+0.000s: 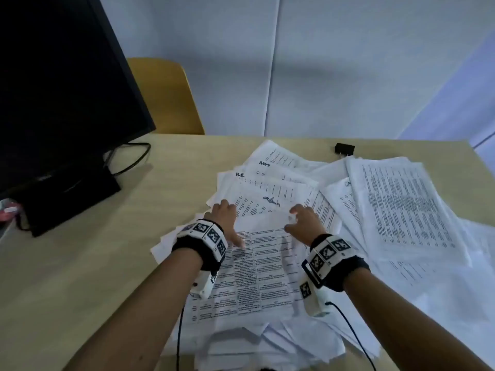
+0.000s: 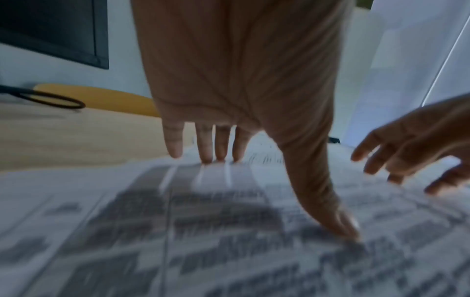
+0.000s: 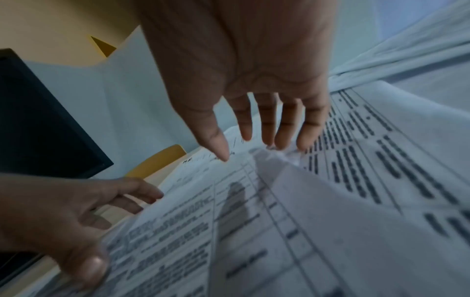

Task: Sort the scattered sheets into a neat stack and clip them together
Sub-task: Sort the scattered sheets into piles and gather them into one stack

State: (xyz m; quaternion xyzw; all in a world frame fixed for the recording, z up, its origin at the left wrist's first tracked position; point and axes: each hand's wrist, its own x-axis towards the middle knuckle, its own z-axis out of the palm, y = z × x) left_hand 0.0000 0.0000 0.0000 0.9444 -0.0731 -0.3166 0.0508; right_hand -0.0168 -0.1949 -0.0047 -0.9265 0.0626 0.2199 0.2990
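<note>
Scattered printed sheets [image 1: 407, 207] cover the right half of the wooden desk [image 1: 80, 263]. On top near me lies a sheet with a printed table [image 1: 257, 266]. My left hand [image 1: 230, 223] lies on this sheet's left side, fingers straight, thumb [image 2: 348, 229] pressed on the print. My right hand [image 1: 297, 220] sits at the sheet's far right part with fingers spread and loosely bent; its fingertips [image 3: 282, 142] are at a rumpled paper edge and grip nothing. A black binder clip [image 1: 344, 149] lies on the desk beyond the papers, away from both hands.
A black monitor [image 1: 53, 89] on its stand [image 1: 72, 194] with a looped cable [image 1: 128, 162] fills the left. A yellow chair back [image 1: 166, 97] stands behind the desk. Bare desk surface lies left of the papers. Wrist-camera cables [image 1: 353, 333] trail over the near sheets.
</note>
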